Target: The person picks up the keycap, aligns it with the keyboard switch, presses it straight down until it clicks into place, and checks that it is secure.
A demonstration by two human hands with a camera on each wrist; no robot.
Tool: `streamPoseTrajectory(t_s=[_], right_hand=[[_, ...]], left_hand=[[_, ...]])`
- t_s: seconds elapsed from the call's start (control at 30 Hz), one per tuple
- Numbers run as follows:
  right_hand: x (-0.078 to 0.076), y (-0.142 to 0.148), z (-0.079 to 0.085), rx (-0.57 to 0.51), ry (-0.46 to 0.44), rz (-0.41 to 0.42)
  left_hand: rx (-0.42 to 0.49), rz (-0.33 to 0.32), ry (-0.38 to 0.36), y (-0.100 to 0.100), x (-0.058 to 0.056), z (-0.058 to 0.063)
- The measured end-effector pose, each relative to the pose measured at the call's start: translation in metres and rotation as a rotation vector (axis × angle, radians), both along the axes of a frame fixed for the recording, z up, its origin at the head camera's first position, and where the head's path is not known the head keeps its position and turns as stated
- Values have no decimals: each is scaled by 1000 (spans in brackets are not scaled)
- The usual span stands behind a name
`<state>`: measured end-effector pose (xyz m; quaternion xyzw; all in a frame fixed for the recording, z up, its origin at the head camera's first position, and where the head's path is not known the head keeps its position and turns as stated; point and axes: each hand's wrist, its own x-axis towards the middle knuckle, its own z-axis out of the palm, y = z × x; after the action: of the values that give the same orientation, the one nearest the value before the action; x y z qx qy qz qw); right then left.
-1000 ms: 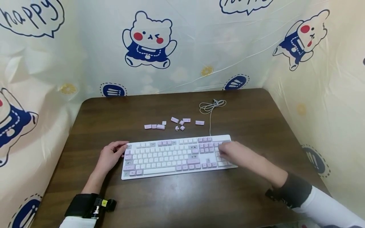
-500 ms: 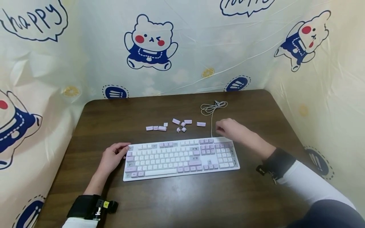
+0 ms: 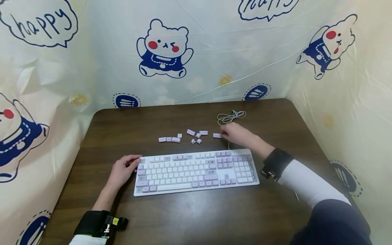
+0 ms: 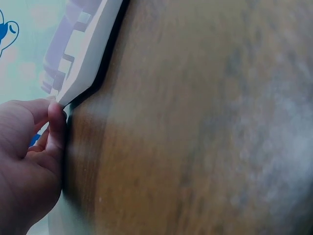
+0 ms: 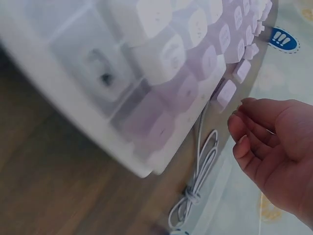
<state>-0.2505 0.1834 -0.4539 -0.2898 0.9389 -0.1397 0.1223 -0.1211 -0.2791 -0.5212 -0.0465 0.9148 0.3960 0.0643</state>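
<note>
A white and lilac keyboard (image 3: 174,177) lies on the brown table. A few of its key places lack caps; in the right wrist view one bare switch (image 5: 103,76) shows near the corner. My left hand (image 3: 121,170) pinches the keyboard's upper left corner between thumb and fingers. Beyond the keyboard's far edge, my right hand (image 3: 240,135) reaches to a long lilac keycap (image 3: 216,135). Its fingers are loosely bent, and in the right wrist view the fingertips (image 5: 239,111) stand just beside that keycap with a small gap.
Several more loose keycaps (image 3: 176,140) lie in a row and a cluster behind the keyboard. A bundled grey cable (image 3: 228,118) sits at the back right, running to the keyboard. A printed sheet (image 3: 214,51) with cartoon bears hangs around the table's back and sides.
My right hand has gone from the keyboard's number pad over its far edge, then left to the long keycap. My left hand keeps its place at the corner.
</note>
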Motion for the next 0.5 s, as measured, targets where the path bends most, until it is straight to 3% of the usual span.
streamPoseTrajectory(t_s=[0.5], right_hand=[[-28,-46,-7,53,52,172]], left_hand=[[5,7,15,1,1,1]])
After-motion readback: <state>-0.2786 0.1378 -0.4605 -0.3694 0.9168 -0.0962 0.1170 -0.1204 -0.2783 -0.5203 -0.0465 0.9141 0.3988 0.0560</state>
